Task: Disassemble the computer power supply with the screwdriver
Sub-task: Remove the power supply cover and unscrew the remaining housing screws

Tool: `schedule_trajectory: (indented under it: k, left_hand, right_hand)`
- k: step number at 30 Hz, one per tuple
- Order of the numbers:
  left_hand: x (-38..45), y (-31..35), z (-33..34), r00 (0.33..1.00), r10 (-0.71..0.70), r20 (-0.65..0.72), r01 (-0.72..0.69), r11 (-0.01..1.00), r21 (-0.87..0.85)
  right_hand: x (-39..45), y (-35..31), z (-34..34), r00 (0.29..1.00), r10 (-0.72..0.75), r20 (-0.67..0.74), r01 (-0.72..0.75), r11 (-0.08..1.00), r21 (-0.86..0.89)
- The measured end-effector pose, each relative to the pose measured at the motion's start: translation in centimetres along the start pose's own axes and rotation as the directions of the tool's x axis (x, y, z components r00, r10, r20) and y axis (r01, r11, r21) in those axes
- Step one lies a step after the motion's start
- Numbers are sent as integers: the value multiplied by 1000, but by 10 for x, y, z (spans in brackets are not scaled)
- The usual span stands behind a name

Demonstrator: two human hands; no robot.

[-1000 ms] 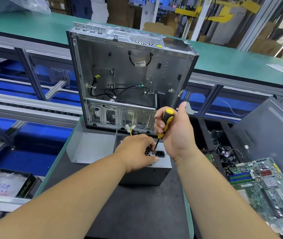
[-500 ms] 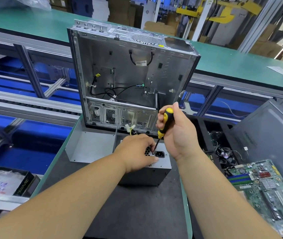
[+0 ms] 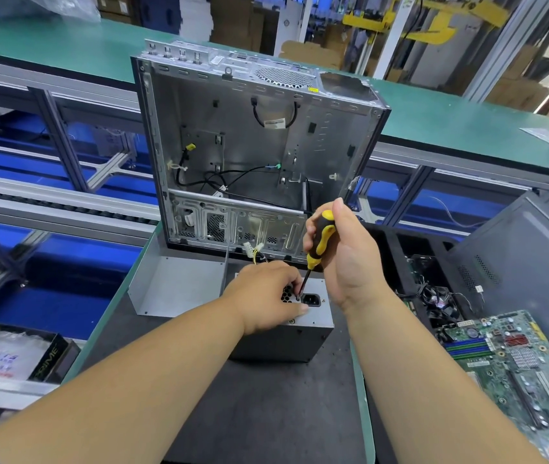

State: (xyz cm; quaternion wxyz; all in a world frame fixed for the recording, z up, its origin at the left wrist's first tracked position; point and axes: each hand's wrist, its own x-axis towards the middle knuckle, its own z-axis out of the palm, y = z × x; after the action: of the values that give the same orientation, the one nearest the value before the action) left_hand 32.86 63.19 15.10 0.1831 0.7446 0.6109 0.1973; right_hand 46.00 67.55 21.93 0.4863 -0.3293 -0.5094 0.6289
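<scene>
Head view: your right hand (image 3: 350,259) grips the screwdriver (image 3: 318,242), left hand (image 3: 266,296) seemingly pinching its tip while bracing the rigid, heavy power supply (image 3: 313,324).

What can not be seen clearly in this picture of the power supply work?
- Head view: the screw under the screwdriver tip is too small, and the left hand crowds it.
- Most of the power supply top face is covered by the left hand.
- The right hand hides part of the handle.
- The motherboard is cut off by the right edge.
</scene>
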Motion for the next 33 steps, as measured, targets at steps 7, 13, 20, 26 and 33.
schedule_trajectory:
  k: [7, 13, 20, 26, 33]
  left_hand:
    - [0, 0, 0, 1000, -23, -7, 22, 999, -35]
    - [0, -1, 0, 999, -39, -7, 39, 998, -46]
    - [0, -2, 1, 999, -49, -6, 49, 998, -49]
    - [1, -2, 1, 999, -44, -1, 44, 998, -38]
    - [1, -2, 2, 999, -38, -3, 37, 998, -44]
  right_hand:
    - [0, 3, 5, 999, 30, -14, -28, 992, 127]
    - [1, 4, 5, 999, -5, 51, 3, 998, 56]
    - [2, -3, 1, 999, 29, 43, -27, 998, -49]
    - [-3, 0, 15, 996, 71, 59, -73, 997, 32]
    - [-2, -3, 4, 997, 20, 72, -26, 997, 77]
